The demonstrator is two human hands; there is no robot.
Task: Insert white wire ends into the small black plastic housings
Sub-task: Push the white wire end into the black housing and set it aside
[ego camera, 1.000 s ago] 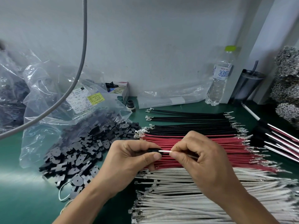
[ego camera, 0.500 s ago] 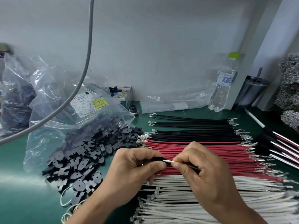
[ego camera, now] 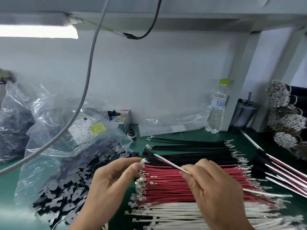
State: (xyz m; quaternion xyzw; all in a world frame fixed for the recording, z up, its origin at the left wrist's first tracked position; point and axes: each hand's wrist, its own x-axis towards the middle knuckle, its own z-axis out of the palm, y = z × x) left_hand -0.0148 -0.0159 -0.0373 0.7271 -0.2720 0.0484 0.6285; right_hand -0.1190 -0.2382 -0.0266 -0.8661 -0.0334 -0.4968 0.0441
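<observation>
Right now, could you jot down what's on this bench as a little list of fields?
Right hand: pinches a white wire
Wire's far end: sits in a black housing
Left hand: fingers relaxed, holding nothing
Loose housings: heaped at left, spilling from a plastic bag
Wire rows: black wires farthest, red wires in the middle, white wires nearest
Water bottle: upright at back

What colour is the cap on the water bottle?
Lime green, on the clear water bottle by the wall; the head view shows it.

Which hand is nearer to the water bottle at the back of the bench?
The right hand. It is in front of the water bottle and slightly left of it in the picture, holding the white wire. The left hand is farther left, beside the pile of black housings.
</observation>
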